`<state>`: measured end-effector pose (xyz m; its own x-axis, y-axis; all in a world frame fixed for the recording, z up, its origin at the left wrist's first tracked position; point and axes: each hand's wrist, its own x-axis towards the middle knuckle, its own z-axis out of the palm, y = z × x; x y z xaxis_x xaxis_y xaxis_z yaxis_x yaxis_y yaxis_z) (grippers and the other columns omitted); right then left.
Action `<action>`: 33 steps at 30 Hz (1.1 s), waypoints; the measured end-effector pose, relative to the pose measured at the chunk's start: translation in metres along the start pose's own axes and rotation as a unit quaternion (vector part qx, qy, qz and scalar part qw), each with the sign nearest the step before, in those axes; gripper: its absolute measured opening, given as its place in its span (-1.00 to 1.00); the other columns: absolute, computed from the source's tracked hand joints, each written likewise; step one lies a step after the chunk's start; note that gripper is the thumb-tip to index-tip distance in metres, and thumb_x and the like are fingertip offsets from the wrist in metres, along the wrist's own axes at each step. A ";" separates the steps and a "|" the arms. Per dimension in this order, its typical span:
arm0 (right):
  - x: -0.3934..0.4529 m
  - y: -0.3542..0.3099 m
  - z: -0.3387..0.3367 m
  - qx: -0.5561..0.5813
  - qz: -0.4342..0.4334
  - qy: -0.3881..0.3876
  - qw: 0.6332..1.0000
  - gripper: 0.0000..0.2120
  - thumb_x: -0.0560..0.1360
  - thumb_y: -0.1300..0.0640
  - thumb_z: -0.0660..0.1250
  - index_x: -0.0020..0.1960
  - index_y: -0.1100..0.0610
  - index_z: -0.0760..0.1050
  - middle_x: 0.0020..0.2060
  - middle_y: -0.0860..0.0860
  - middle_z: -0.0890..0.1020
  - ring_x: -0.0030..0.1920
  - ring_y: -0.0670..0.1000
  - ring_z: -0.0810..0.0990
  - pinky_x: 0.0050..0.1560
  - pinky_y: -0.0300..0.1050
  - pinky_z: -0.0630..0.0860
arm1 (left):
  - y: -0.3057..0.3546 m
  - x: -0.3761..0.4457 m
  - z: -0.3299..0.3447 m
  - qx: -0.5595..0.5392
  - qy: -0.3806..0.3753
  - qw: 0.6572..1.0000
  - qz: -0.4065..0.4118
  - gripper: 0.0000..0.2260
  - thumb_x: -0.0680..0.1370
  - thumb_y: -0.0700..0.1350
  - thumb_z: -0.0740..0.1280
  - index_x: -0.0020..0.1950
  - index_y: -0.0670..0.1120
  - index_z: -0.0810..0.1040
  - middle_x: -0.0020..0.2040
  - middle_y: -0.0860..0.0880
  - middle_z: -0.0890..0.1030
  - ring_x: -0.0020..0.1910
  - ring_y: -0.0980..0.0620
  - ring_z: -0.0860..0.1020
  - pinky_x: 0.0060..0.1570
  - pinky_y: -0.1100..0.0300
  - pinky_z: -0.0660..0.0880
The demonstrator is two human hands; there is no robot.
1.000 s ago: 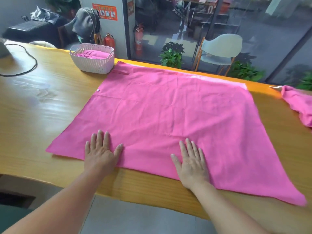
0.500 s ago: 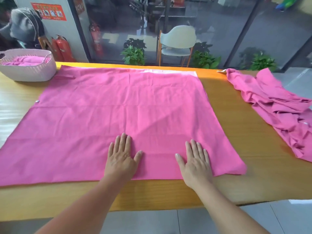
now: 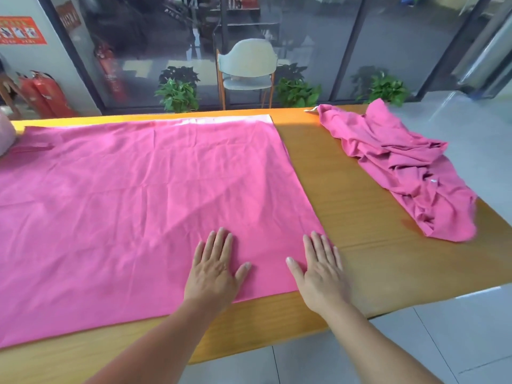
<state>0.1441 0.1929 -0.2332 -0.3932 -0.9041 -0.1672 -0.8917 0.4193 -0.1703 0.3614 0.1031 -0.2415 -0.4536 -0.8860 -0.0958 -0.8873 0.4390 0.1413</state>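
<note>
A large pink cloth lies spread flat on the wooden table. My left hand presses flat on the cloth near its front edge, fingers straight. My right hand lies flat over the cloth's front right corner, partly on the cloth and partly on the bare wood, fingers straight. Neither hand holds anything.
A second pink cloth lies crumpled at the table's far right, close to the edge. The rim of a basket shows at the far left. Behind the table stand a pale chair, potted plants and red fire extinguishers.
Both hands have slid rightward along the cloth's front edge, staying flat; my right hand has reached the front right corner. My view has swung right, bringing the crumpled cloth fully into sight.
</note>
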 end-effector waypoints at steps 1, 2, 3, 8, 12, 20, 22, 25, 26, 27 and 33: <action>-0.001 0.011 -0.003 0.004 0.006 -0.007 1.000 -0.29 0.54 -0.36 -0.29 0.56 -0.02 -0.34 0.54 -0.11 -0.31 0.56 -0.08 -0.34 0.55 -0.02 -0.32 | 0.000 0.000 0.000 0.003 -0.004 1.000 -0.001 -0.23 0.49 0.40 -0.33 0.59 -0.01 -0.25 0.58 0.04 -0.30 0.53 0.06 -0.36 0.53 0.02 -0.28; -0.001 0.019 -0.006 0.015 0.011 -0.012 1.000 -0.30 0.57 -0.33 -0.26 0.58 -0.01 -0.31 0.56 -0.10 -0.29 0.56 -0.07 -0.32 0.55 -0.03 -0.31 | 0.002 0.000 -0.001 0.004 -0.008 1.000 -0.002 -0.21 0.47 0.40 -0.36 0.59 -0.02 -0.26 0.57 0.04 -0.31 0.53 0.06 -0.36 0.52 0.02 -0.29; 0.000 0.024 -0.010 0.039 0.017 -0.011 0.999 -0.32 0.61 -0.29 -0.20 0.60 0.01 -0.25 0.58 -0.08 -0.25 0.57 -0.07 -0.28 0.56 -0.04 -0.29 | 0.005 0.000 -0.003 -0.001 -0.007 1.000 -0.003 -0.20 0.45 0.41 -0.38 0.59 -0.02 -0.27 0.57 0.04 -0.32 0.52 0.06 -0.37 0.52 0.02 -0.31; -0.002 0.040 -0.032 0.220 0.131 0.114 0.960 -0.66 0.64 0.08 0.17 0.36 0.15 0.47 0.36 0.09 0.43 0.38 0.10 0.37 0.33 -0.08 0.28 | 0.042 0.003 -0.012 -0.067 -0.005 0.996 0.062 -0.34 0.55 0.34 -0.25 0.54 0.04 -0.33 0.54 0.07 -0.38 0.47 0.11 -0.47 0.46 0.06 -0.42; 0.001 0.051 -0.058 0.232 0.171 -0.026 0.957 -0.81 0.53 0.15 0.22 -0.13 0.04 0.60 -0.07 -0.05 0.55 -0.06 0.04 0.56 -0.07 -0.12 0.43 | 0.067 0.004 -0.009 -0.066 -0.028 0.993 0.094 -0.35 0.54 0.35 -0.24 0.51 0.07 -0.34 0.53 0.08 -0.40 0.48 0.09 -0.47 0.46 0.06 -0.43; 0.005 0.063 -0.073 0.285 0.156 -0.187 0.927 -0.89 0.29 0.27 0.44 -0.18 0.21 0.58 -0.36 -0.05 0.54 -0.32 -0.03 0.46 -0.28 -0.20 0.33 | 0.074 0.002 -0.005 0.002 -0.066 0.985 0.158 -0.31 0.55 0.42 -0.21 0.55 0.10 -0.30 0.54 0.05 -0.40 0.47 0.03 -0.49 0.45 -0.01 -0.41; 0.007 0.065 -0.074 0.264 0.142 -0.207 0.931 -0.89 0.35 0.23 0.48 -0.15 0.21 0.61 -0.35 -0.06 0.57 -0.33 -0.06 0.50 -0.29 -0.21 0.39 | 0.075 0.002 -0.006 0.013 -0.068 0.984 0.163 -0.30 0.54 0.44 -0.22 0.55 0.10 -0.31 0.53 0.04 -0.41 0.46 0.02 -0.50 0.46 -0.03 -0.40; 0.008 0.070 -0.076 0.254 0.109 -0.179 0.944 -0.91 0.39 0.16 0.49 -0.25 0.13 0.60 -0.38 -0.05 0.52 -0.34 -0.06 0.46 -0.28 -0.16 0.35 | 0.073 0.001 -0.007 0.022 -0.068 0.980 0.185 -0.25 0.51 0.48 -0.23 0.56 0.10 -0.29 0.54 0.04 -0.41 0.47 0.03 -0.49 0.48 -0.05 -0.36; 0.008 0.074 -0.075 0.250 0.091 -0.154 0.952 -0.83 0.38 0.14 0.49 -0.34 0.08 0.56 -0.40 -0.07 0.48 -0.35 -0.06 0.42 -0.29 -0.15 0.31 | 0.071 0.000 -0.007 0.028 -0.067 0.978 0.193 -0.23 0.50 0.50 -0.23 0.57 0.10 -0.28 0.54 0.04 -0.40 0.48 0.04 -0.48 0.49 -0.05 -0.34; 0.008 0.077 -0.075 0.232 0.074 -0.129 0.961 -0.75 0.38 0.11 0.50 -0.42 0.01 0.52 -0.39 -0.11 0.44 -0.34 -0.07 0.40 -0.30 -0.14 0.29 | 0.069 -0.001 -0.006 0.034 -0.066 0.977 0.201 -0.21 0.48 0.51 -0.23 0.57 0.09 -0.27 0.54 0.04 -0.39 0.48 0.04 -0.47 0.49 -0.05 -0.33; 0.005 0.091 -0.067 0.141 0.074 -0.133 0.978 -0.89 0.42 0.08 0.49 -0.08 0.07 0.69 -0.15 -0.13 0.55 -0.01 0.02 0.58 0.02 -0.14 0.50 | 0.065 -0.008 -0.008 0.034 -0.069 0.970 0.231 -0.31 0.57 0.42 -0.19 0.57 0.08 -0.27 0.53 0.07 -0.42 0.47 0.08 -0.49 0.47 -0.01 -0.37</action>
<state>0.0458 0.2214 -0.1840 -0.4069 -0.7944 -0.4509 -0.7181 0.5833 -0.3796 0.3080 0.1376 -0.2239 -0.8064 -0.5662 -0.1704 -0.5883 0.7972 0.1354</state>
